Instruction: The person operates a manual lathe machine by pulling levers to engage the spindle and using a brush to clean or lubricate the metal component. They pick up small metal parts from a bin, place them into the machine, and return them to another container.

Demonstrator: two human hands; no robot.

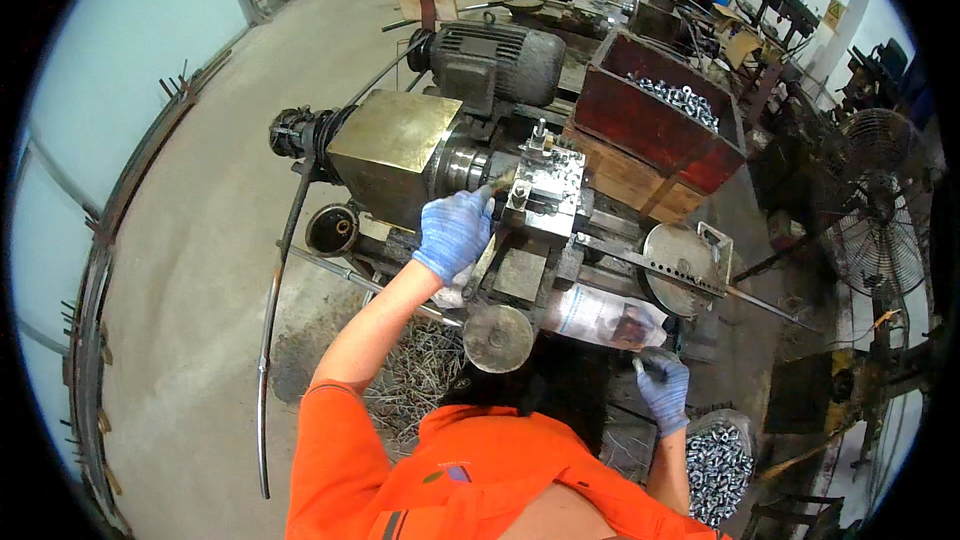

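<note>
My left hand (pixel 456 232), in a blue knitted glove, is closed in front of the lathe chuck (pixel 465 166). From its fingertips a short tool with a brownish, brush-like tip (pixel 503 182) points at the gap between chuck and tool post. The bright metal tool post block (pixel 548 180), with upright bolts, sits just right of that hand. Lower right, my right hand (pixel 664 390), gloved alike, has its fingers curled, with a small metal piece (pixel 638 365) showing at the fingertips. It is beside a printed white sack (pixel 605 317) on the machine.
A red bin (pixel 660 125) of metal parts stands on a wooden box behind the lathe. Below my right hand is a tub of small metal parts (pixel 718 465). A long bar (pixel 268 360) slants down at left. Metal shavings (pixel 410 390) cover the floor; a fan (pixel 875 205) stands right.
</note>
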